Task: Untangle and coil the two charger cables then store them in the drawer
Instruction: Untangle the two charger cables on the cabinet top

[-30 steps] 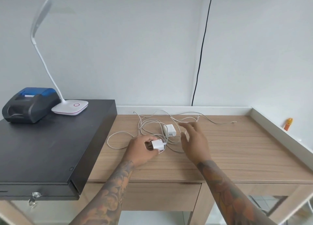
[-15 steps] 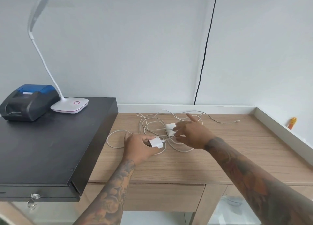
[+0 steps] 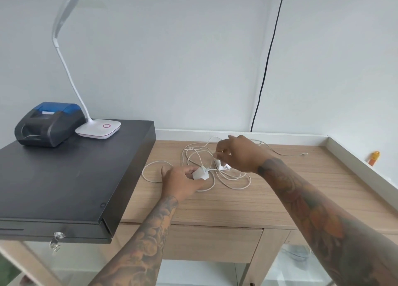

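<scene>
Tangling across the middle of the wooden desk (image 3: pixel 269 201), the two white charger cables (image 3: pixel 231 183) lie in one heap of overlapping loops, and nothing is coiled yet. One loose loop (image 3: pixel 150 169) runs out to the left, toward the black cash drawer (image 3: pixel 64 178); one thin tail (image 3: pixel 302 154) trails away to the right, its tip well clear of the knot. So the mess runs long from left to right, and that's the line any pull has to follow.

Left hand (image 3: pixel 183 184) is down on the desk at the near left edge of the heap, fingers curled round a white plug block (image 3: pixel 200 173) and gripping it. Right hand (image 3: pixel 239 154) hangs just above the far side of the heap, thumb and fingertips pinched on a strand of cable and raising it; the second plug block (image 3: pixel 224 166) sits on the desk right under that hand, partly hidden by it. The two blocks lie close side by side, each hand nearest its own.

Early days in my judgement: the job now is separating the strands, and the raised one looks like it wants drawing up and to the right, away from the held block.

Further out, a receipt printer (image 3: pixel 48 124) and a white desk lamp (image 3: pixel 98 128) stand on the black box, and the desk drawer (image 3: pixel 206 242) below is closed.
</scene>
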